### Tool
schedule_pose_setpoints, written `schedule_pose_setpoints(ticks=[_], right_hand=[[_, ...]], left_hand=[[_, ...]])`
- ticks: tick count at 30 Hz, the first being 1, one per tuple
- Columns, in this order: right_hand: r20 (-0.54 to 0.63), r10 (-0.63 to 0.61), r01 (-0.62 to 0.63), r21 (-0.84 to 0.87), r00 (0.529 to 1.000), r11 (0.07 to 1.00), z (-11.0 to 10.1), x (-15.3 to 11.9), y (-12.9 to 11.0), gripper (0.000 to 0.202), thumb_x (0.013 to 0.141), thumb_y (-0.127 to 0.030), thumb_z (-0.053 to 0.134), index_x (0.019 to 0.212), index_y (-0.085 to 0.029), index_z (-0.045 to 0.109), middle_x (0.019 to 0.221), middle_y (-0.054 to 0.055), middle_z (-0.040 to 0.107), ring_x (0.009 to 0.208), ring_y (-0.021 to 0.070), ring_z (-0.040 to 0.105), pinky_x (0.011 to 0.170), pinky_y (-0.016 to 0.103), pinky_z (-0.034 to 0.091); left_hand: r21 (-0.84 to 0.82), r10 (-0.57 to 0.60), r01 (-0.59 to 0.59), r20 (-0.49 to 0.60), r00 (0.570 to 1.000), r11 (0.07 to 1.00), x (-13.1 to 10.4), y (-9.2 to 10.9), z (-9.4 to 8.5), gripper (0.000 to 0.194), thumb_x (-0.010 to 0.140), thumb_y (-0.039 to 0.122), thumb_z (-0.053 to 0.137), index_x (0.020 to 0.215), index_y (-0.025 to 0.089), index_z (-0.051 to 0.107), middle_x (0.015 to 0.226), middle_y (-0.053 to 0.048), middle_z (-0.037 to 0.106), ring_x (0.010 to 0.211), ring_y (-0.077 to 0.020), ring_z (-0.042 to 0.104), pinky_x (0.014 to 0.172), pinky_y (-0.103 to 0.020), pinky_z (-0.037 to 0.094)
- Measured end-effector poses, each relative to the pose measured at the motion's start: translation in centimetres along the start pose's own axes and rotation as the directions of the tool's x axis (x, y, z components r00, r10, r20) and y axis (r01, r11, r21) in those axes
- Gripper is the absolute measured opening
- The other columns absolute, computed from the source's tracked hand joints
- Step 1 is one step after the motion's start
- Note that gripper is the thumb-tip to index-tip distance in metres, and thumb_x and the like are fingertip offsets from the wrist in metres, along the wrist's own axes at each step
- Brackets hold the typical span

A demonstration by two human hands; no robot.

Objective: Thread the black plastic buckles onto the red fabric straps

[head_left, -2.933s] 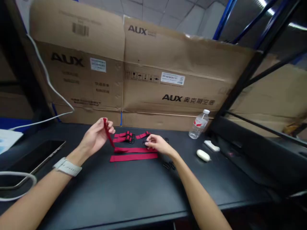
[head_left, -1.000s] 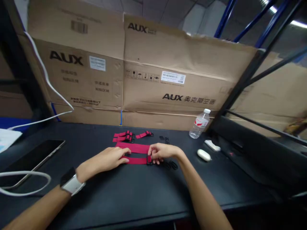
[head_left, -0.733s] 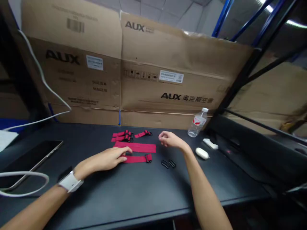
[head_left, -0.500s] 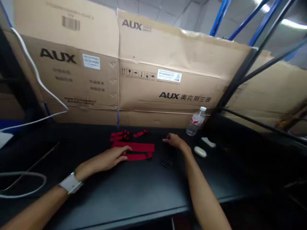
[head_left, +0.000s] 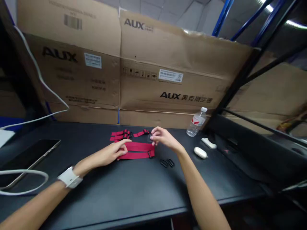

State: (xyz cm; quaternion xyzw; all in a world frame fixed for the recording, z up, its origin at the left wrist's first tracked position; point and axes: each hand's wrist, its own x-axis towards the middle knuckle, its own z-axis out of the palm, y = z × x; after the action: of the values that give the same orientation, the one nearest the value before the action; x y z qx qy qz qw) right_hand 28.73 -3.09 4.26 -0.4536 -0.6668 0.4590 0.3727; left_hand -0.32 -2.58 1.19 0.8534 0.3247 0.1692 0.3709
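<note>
A long red strap point(head_left: 140, 147) lies folded on the dark tabletop, with a black buckle at its right end. My left hand point(head_left: 115, 151) rests on the strap's left part, thumb and index finger apart. Near the strap's upper right corner is my right hand point(head_left: 161, 138), its fingers curled together around something I cannot make out, maybe clear and thin. Behind the long strap sit shorter red straps with black buckles point(head_left: 121, 135) and one small red strap point(head_left: 142, 133). Two black oval rings point(head_left: 167, 163) lie right of the long strap.
A clear bottle point(head_left: 196, 123) stands before the cardboard point(head_left: 153, 92). Two white objects, one rounded point(head_left: 200, 152) and one longer point(head_left: 208, 143), lie at the right. At the left are a phone point(head_left: 31, 159) and a white cable point(head_left: 43, 80).
My right hand has moved left, to the corner of the long strap and beside the small strap. My left hand has barely moved. The picture has become sharper on the tabletop.
</note>
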Motion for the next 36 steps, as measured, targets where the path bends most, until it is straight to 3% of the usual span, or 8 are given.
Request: schedule_pose_setpoints(ticks=[2,5,10,13,17,21,30,36], right_hand=[[0.125,-0.031,0.016,0.119,0.992,0.993,3.1,0.3,-0.5,0.034,0.072,-0.034,0.071,0.094,-0.019,0.049,0.065,-0.003,0.063,0.053,0.0129,0.061,0.051,0.024,0.048],[0.17,-0.058,0.023,0.197,0.984,0.98,6.9,0.8,0.0,0.037,0.069,-0.038,0.074,0.09,-0.018,0.051,0.063,-0.003,0.063,0.053,0.0121,0.061,0.052,0.023,0.048],[0.176,-0.088,0.041,0.257,0.98,0.965,9.2,0.9,1.0,0.034,0.078,-0.043,0.065,0.094,-0.019,0.047,0.064,-0.003,0.061,0.055,0.0112,0.058,0.053,0.023,0.047],[0.17,-0.068,0.04,0.163,0.983,0.986,9.8,0.5,0.9,0.034,0.08,-0.04,0.063,0.1,-0.021,0.044,0.067,-0.005,0.056,0.05,0.0089,0.051,0.048,0.02,0.041],[0.027,-0.151,0.153,-0.13,0.988,0.98,11.0,-0.1,0.9,0.037,0.077,-0.031,0.067,0.104,-0.021,0.044,0.093,0.0,0.055,0.061,0.0085,0.051,0.057,0.022,0.043],[0.047,-0.159,0.166,-0.298,0.986,0.94,11.1,0.0,1.2,0.036,0.079,-0.031,0.067,0.106,-0.021,0.048,0.088,0.0,0.058,0.071,0.0125,0.054,0.063,0.024,0.042],[0.144,0.028,0.05,-0.511,0.989,0.858,6.9,0.1,0.9,0.015,0.081,-0.031,0.064,0.088,-0.018,0.062,0.074,0.0,0.064,0.065,0.0122,0.056,0.06,0.022,0.037],[0.172,-0.06,0.145,-0.537,0.983,0.831,8.3,-0.3,0.5,0.021,0.082,-0.039,0.063,0.083,-0.018,0.066,0.075,0.0,0.065,0.065,0.012,0.054,0.059,0.021,0.035]], left_hand=[[-0.046,0.005,-0.006,-0.019,1.0,0.999,0.2,0.3,0.2,0.044,0.093,0.038,0.041,0.133,0.02,0.038,0.088,0.0,0.062,0.076,-0.0147,0.055,0.074,-0.025,0.042],[-0.139,0.034,-0.036,-0.018,0.999,0.99,0.4,0.9,0.5,0.036,0.093,0.041,0.043,0.121,0.019,0.047,0.095,-0.002,0.064,0.085,-0.0165,0.057,0.078,-0.025,0.042],[-0.136,0.072,-0.087,-0.116,0.991,0.987,0.7,0.5,1.0,0.023,0.091,0.037,0.046,0.099,0.018,0.054,0.095,-0.003,0.064,0.09,-0.0186,0.058,0.082,-0.027,0.042],[-0.099,0.048,-0.069,-0.2,0.979,0.993,1.0,-0.3,0.9,0.02,0.091,0.035,0.046,0.097,0.018,0.054,0.09,-0.002,0.063,0.085,-0.0183,0.058,0.079,-0.027,0.042],[-0.111,0.022,-0.055,-0.279,0.96,0.992,1.2,-0.8,0.7,0.018,0.089,0.035,0.048,0.093,0.018,0.052,0.087,-0.002,0.061,0.082,-0.0181,0.057,0.075,-0.027,0.041],[-0.135,0.032,-0.068,-0.253,0.967,0.988,1.1,-0.4,0.5,0.02,0.09,0.037,0.046,0.092,0.018,0.051,0.083,0.0,0.058,0.078,-0.0166,0.055,0.071,-0.025,0.04],[-0.068,-0.082,0.067,-0.263,0.961,0.995,0.8,-1.3,-0.6,0.026,0.09,0.044,0.042,0.092,0.019,0.049,0.062,0.006,0.045,0.056,-0.0127,0.042,0.055,-0.023,0.032],[-0.077,0.014,-0.028,-0.177,0.984,0.997,0.9,-0.4,0.4,0.021,0.089,0.039,0.045,0.094,0.019,0.05,0.081,0.002,0.054,0.074,-0.0145,0.05,0.068,-0.024,0.039]])
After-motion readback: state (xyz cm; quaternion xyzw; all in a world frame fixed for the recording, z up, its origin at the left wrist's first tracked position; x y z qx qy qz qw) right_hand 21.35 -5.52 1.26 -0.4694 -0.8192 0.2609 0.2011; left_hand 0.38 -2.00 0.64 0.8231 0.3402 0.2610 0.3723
